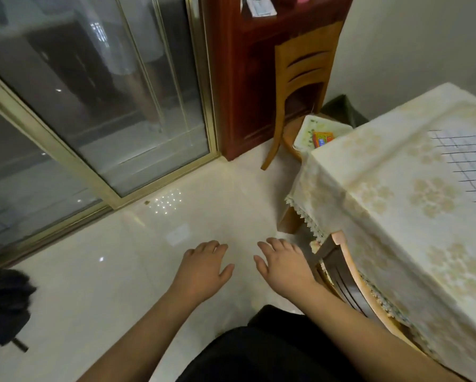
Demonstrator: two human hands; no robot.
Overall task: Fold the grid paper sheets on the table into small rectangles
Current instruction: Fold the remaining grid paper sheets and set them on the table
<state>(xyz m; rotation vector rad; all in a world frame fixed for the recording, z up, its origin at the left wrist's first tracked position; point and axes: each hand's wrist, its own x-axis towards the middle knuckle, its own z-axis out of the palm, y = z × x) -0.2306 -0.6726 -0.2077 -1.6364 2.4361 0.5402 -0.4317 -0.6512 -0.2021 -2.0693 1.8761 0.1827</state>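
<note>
A white grid paper sheet (468, 164) with dark lines lies flat on the table (391, 205) at the right edge of the view, partly cut off by the frame. My left hand (203, 267) and my right hand (283, 267) hover side by side, palms down, over the floor, well to the left of the table. Both hands hold nothing and their fingers are spread. Neither hand touches the paper.
The table wears a cream flowered cloth with a lace edge. A wooden chair (341, 266) is tucked under its near side. Another chair (300, 86) with a tray (318, 130) on its seat stands by a red-brown cabinet (239, 78). Sliding glass doors (93, 100) fill the left.
</note>
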